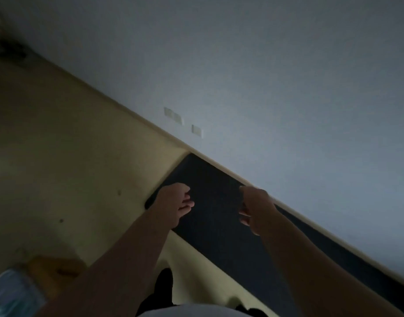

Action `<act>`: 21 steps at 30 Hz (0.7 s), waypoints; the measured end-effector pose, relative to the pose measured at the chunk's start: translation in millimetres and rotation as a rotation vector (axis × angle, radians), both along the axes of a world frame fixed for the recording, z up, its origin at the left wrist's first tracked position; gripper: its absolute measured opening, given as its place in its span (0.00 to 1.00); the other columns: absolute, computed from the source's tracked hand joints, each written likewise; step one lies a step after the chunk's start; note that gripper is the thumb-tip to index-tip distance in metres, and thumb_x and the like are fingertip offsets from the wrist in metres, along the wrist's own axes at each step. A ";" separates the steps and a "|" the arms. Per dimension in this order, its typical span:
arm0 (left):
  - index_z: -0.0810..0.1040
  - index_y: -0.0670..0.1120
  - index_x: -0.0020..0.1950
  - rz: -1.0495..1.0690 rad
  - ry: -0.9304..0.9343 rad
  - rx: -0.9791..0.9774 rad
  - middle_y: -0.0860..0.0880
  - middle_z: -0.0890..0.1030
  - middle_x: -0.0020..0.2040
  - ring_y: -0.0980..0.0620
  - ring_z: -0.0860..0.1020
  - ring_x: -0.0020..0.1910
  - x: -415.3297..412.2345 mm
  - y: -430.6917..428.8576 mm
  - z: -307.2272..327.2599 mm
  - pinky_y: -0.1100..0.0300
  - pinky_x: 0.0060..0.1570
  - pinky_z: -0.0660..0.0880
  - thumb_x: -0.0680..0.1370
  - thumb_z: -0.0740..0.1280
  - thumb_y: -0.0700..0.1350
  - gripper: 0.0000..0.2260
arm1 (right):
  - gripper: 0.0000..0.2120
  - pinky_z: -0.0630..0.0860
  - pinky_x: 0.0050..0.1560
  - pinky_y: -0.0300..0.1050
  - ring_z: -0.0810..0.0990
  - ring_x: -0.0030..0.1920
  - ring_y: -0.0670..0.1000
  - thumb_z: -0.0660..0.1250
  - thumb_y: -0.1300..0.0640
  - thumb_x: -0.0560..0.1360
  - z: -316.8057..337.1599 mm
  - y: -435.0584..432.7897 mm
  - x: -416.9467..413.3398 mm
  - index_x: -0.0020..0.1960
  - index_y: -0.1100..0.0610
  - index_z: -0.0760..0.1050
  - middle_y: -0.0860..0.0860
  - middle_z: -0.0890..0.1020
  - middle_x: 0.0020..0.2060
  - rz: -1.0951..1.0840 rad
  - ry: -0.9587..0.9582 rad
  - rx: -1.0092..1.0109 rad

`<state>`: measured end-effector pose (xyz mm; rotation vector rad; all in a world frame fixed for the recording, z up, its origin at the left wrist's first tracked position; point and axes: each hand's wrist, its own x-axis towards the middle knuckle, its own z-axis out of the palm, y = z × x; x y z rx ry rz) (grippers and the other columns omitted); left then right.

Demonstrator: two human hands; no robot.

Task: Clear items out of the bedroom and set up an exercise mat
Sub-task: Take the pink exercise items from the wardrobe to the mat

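A dark exercise mat [214,216] lies flat on the pale floor [70,156], its long side against the skirting board of the wall. The mat's far end stops near two wall sockets. My left hand [175,202] hovers over the mat's left edge near that far end, fingers loosely curled and holding nothing. My right hand [255,207] reaches over the mat's wall side, fingers bent downward, with nothing seen in its grip. Both forearms stretch forward from the bottom of the view. The room is dim.
Wall sockets [173,115] sit low on the grey-white wall [287,88]. A blurred blue and orange object [16,291] is at the bottom left. Something dark [9,49] lies by the wall at the far left. My dark-clad leg [162,287] shows beside the mat.
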<state>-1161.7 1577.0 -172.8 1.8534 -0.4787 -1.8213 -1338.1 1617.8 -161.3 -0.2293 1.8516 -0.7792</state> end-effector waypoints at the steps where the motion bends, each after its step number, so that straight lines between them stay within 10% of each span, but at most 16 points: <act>1: 0.73 0.39 0.56 0.059 0.007 -0.015 0.40 0.77 0.51 0.41 0.79 0.56 10.9 -0.8 6.9 0.52 0.56 0.75 0.82 0.63 0.39 0.05 | 0.09 0.74 0.49 0.52 0.70 0.37 0.54 0.64 0.54 0.81 6.7 -10.3 11.2 0.45 0.58 0.73 0.55 0.70 0.35 0.052 -0.004 -0.007; 9: 0.76 0.40 0.56 0.475 0.078 -0.141 0.40 0.77 0.50 0.40 0.80 0.48 139.9 -24.4 33.7 0.48 0.55 0.78 0.80 0.64 0.41 0.07 | 0.09 0.74 0.61 0.58 0.68 0.40 0.55 0.64 0.55 0.81 41.3 -80.1 157.4 0.43 0.56 0.70 0.54 0.69 0.37 0.331 -0.109 -0.066; 12: 0.76 0.41 0.52 0.546 0.121 -0.148 0.40 0.77 0.49 0.40 0.80 0.47 203.7 -29.9 38.8 0.48 0.50 0.79 0.80 0.64 0.41 0.04 | 0.08 0.72 0.47 0.51 0.68 0.37 0.53 0.64 0.57 0.81 51.4 -101.8 222.4 0.43 0.56 0.70 0.54 0.70 0.38 0.405 -0.123 -0.094; 21: 0.77 0.43 0.47 0.687 0.070 -0.181 0.42 0.76 0.45 0.43 0.79 0.43 390.9 -82.3 59.2 0.54 0.40 0.75 0.77 0.67 0.41 0.02 | 0.19 0.71 0.68 0.59 0.75 0.60 0.59 0.66 0.51 0.80 81.0 -172.4 420.2 0.68 0.57 0.72 0.55 0.76 0.55 0.552 -0.170 -0.154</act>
